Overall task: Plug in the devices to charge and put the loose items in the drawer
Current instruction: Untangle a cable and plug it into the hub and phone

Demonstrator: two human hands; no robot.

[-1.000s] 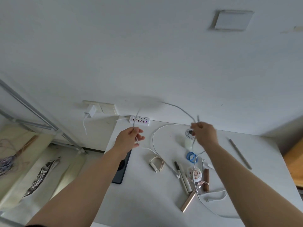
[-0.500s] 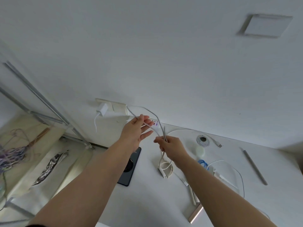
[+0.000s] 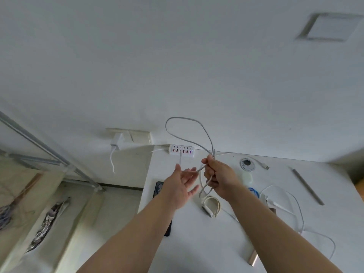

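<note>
Head view looks down over two bare forearms stretched out above a white desk [image 3: 197, 243] set against a white wall [image 3: 177, 66]. The right hand [image 3: 218, 178] has its fingers curled round a grey charging cable [image 3: 204, 133], gripping it in the fist; from there the cable rises in a wide loop in front of the wall, and another stretch hangs below the fist toward the desk. One end of the cable sticks up just above the right thumb. The left hand [image 3: 180, 186] is spread with fingers straight and relaxed, palm turned toward the right hand; a run of the cable passes at its fingertips, and whether it touches them I cannot tell.

At the back edge of the desk sits a white multi-port charging hub [image 3: 181, 150] with a short white lead plugged into one port. Left of it on the wall, a white plug adapter [image 3: 116, 141] sits in an outlet plate. A dark phone [image 3: 158, 189] lies flat on the desk, partly hidden under the left forearm. Just beside the right forearm lies a beige-strapped fitness band [image 3: 211, 205]. Further right on the desk are a round cable grommet [image 3: 246, 163], a blue coiled item [image 3: 254, 192], a loose white cable [image 3: 295, 203] and a slim grey stylus [image 3: 307, 186].
</note>
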